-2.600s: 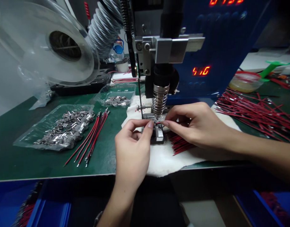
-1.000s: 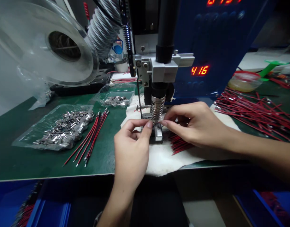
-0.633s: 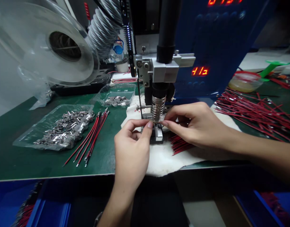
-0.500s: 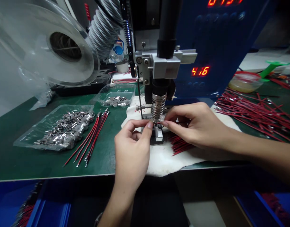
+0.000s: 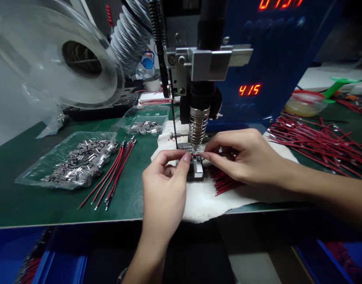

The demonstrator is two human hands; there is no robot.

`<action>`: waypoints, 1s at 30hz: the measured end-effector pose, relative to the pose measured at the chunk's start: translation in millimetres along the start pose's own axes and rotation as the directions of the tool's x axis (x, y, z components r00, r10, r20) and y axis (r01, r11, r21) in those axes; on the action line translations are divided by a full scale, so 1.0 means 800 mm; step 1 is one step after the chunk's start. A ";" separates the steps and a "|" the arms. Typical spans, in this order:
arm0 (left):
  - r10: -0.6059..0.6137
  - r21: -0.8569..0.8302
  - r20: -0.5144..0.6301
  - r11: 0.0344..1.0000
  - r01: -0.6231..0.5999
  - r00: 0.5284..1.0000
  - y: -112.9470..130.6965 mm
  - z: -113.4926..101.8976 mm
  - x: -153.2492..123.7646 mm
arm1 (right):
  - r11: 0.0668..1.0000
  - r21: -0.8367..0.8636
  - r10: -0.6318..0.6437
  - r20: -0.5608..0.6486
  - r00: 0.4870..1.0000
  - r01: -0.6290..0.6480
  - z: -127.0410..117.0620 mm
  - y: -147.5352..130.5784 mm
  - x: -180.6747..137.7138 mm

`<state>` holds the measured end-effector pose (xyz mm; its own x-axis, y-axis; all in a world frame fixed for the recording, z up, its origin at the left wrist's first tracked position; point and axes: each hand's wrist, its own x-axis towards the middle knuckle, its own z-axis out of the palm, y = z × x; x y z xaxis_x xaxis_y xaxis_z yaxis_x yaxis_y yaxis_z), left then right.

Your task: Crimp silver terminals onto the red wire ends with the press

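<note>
Both hands meet at the small metal fixture under the tip of a soldering machine's spring-wrapped head. My right hand is pinched on a thin red wire whose end runs leftward over the fixture. My left hand has thumb and forefinger closed at the fixture's left side; whatever lies between those fingertips is too small to make out. Below my right hand, a bundle of red-and-black wires rests on a white cloth.
To the left are a clear plastic tray of metal connectors, several finished-looking wires, and a smaller tray behind. More wires are heaped on the right near a tub. The blue machine housing rises behind.
The machine's head has risen and its spring looks more stretched out. The lower red display has gone from 416 to 415. Both hands stay nearly in place.
</note>
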<state>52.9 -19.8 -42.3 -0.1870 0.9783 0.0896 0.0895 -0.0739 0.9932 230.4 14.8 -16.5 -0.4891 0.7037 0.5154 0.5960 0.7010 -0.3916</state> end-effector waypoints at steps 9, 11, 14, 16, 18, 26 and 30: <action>0.048 -0.037 0.012 0.998 -0.048 0.999 -0.003 -0.006 -0.002 | 0.997 -0.012 -0.071 -0.023 0.997 0.071 -0.003 0.001 -0.001; 0.060 -0.046 0.013 0.997 -0.060 0.998 -0.004 -0.006 -0.002 | 0.996 -0.024 -0.088 -0.026 0.996 0.088 -0.004 0.001 -0.001; 0.073 -0.065 0.011 0.995 -0.072 0.997 -0.005 -0.007 -0.002 | 0.993 -0.044 -0.112 -0.033 0.993 0.111 -0.005 0.000 -0.001; 0.085 -0.072 0.016 0.994 -0.084 0.996 -0.005 -0.007 -0.002 | 0.991 -0.056 -0.126 -0.042 0.991 0.123 -0.005 0.001 -0.001; 0.100 -0.072 0.021 0.993 -0.099 0.995 -0.006 -0.007 -0.002 | 0.988 -0.059 -0.145 -0.053 0.988 0.142 -0.005 0.001 -0.001; 0.080 -0.039 0.022 0.996 -0.079 0.997 -0.007 -0.008 -0.003 | 0.972 -0.049 -0.233 -0.059 0.971 0.230 -0.001 0.009 -0.003; 0.076 -0.003 0.010 0.997 -0.076 0.997 -0.007 -0.008 -0.003 | 0.964 -0.074 -0.261 -0.055 0.964 0.257 -0.001 0.012 -0.004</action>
<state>46.7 -23.0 -47.7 -0.1700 0.9717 0.1639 0.1000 -0.1484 0.9839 238.1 19.4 -21.1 -0.5918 0.4889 0.6409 0.4962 0.8475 -0.1884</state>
